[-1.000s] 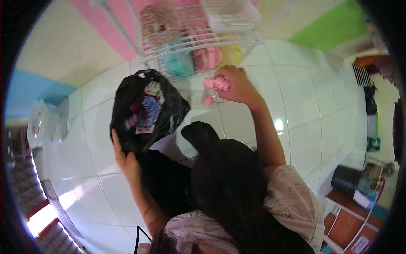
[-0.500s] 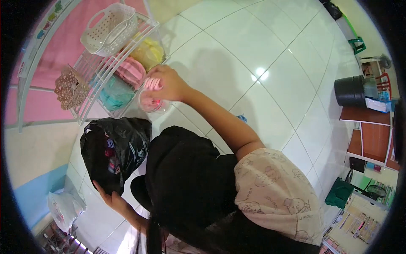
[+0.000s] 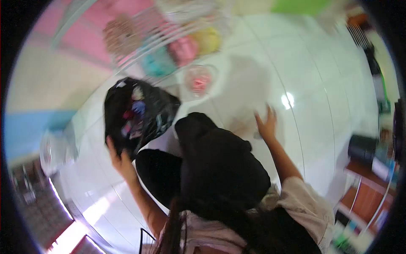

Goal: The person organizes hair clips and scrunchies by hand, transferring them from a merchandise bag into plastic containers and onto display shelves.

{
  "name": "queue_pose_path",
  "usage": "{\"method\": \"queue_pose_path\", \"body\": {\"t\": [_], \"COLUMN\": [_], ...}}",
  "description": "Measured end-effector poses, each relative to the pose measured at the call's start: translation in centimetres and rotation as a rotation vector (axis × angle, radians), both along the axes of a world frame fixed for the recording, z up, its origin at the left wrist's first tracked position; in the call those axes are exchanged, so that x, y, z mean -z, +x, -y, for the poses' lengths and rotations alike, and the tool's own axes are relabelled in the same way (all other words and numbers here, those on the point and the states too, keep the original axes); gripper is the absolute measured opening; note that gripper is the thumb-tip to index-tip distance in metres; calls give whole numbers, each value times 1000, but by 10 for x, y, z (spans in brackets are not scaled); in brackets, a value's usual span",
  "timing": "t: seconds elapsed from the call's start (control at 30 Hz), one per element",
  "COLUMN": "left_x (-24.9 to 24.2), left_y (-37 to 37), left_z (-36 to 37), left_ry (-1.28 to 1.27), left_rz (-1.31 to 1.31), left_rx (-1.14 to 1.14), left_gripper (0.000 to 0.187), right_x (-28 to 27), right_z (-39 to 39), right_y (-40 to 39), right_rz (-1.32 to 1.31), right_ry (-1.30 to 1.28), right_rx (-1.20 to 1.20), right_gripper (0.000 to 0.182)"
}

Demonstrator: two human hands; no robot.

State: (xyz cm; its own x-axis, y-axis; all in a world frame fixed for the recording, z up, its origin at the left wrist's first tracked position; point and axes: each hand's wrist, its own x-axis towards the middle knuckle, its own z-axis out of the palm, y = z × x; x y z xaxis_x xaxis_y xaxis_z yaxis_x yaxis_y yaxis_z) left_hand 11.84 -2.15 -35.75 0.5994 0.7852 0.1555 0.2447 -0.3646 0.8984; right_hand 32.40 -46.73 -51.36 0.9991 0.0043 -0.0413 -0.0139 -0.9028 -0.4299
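Observation:
My left hand point(image 3: 121, 160) touches the lower edge of a black plastic bag point(image 3: 157, 111) standing open on the floor, with the fingers apart at its rim. Several small colored items point(image 3: 137, 111) lie inside the bag. My right hand point(image 3: 266, 122) is over the white tiles with its fingers spread and nothing held. A small bluish thing shows beside it, too blurred to name. Up and to the left of that hand, a clear round container point(image 3: 198, 81) with pink items in it stands on the floor near the rack.
A white wire rack point(image 3: 169, 36) at the upper left holds turquoise, pink and yellow bundles point(image 3: 208, 41) and a brown patterned item point(image 3: 122, 36). A whitish plastic bag point(image 3: 57, 150) sits at the left. Brown shelving point(image 3: 359, 197) stands at the right.
My right hand has let go of the pink item and moved from the clear container to the right over the floor. The view has shifted and is blurred. My left hand remains at the bag.

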Motion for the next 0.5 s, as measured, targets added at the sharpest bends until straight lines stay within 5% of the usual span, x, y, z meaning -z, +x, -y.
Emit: {"method": "queue_pose_path", "body": {"t": [0.1,0.3,0.5], "left_x": [1,-7,-6], "left_y": [6,4,1], "left_z": [9,17,21], "left_ry": [57,-149,-57], "left_rz": [-57,-15,-13], "left_rx": [-74,-127,-170], "left_gripper": [72,91,89], "right_x": [65,64,-97], "right_z": [87,25,-170], "right_y": [-75,-19,62], "right_rz": [-206,-181,337], "right_ry": [-321,216,600], "right_rx": [-34,-121,-385], "right_gripper": [89,74,71]}}
